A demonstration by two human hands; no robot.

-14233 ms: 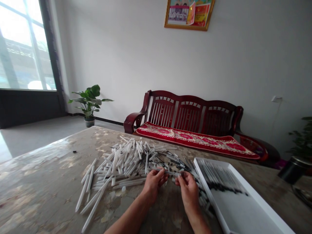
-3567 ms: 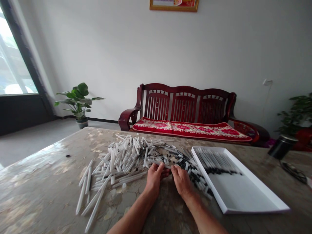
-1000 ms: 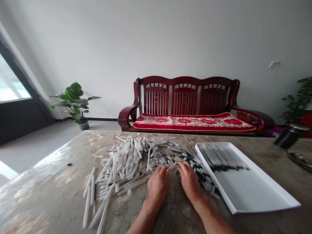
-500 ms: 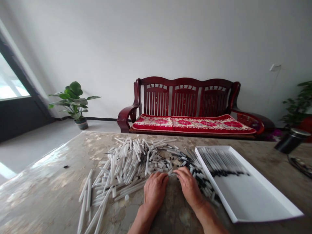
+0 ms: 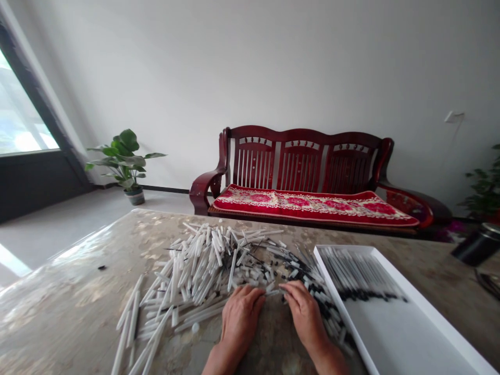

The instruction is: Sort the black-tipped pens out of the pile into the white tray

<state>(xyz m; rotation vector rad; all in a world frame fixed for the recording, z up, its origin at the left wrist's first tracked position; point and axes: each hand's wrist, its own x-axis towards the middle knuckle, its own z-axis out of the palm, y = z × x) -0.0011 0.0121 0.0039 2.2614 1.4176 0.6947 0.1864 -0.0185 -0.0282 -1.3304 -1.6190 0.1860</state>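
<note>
A loose heap of white plastic tubes (image 5: 199, 271) lies on the marble-patterned table top (image 5: 70, 271), many with thin black tips at the end nearest the tray. My left hand (image 5: 239, 317) rests palm down at the heap's near edge. My right hand (image 5: 307, 312) lies at its right side among black-tipped tubes. Between the two hands, one thin white tube (image 5: 273, 292) touches my right fingertips; its contact with my left hand is unclear. A white shallow tray (image 5: 398, 333) to my right holds tubes in neat parallel rows, black ends toward me.
A small white cap (image 5: 195, 327) lies by the heap. A black cup (image 5: 478, 245) and dark glasses (image 5: 488, 284) sit at the table's right. Beyond the far edge stand a red-cushioned wooden bench (image 5: 304, 177) and a potted plant (image 5: 125, 161).
The whole scene has shifted lower in the picture as my head tilted. Both hands sit slightly nearer me, and the thin tube remains between them.
</note>
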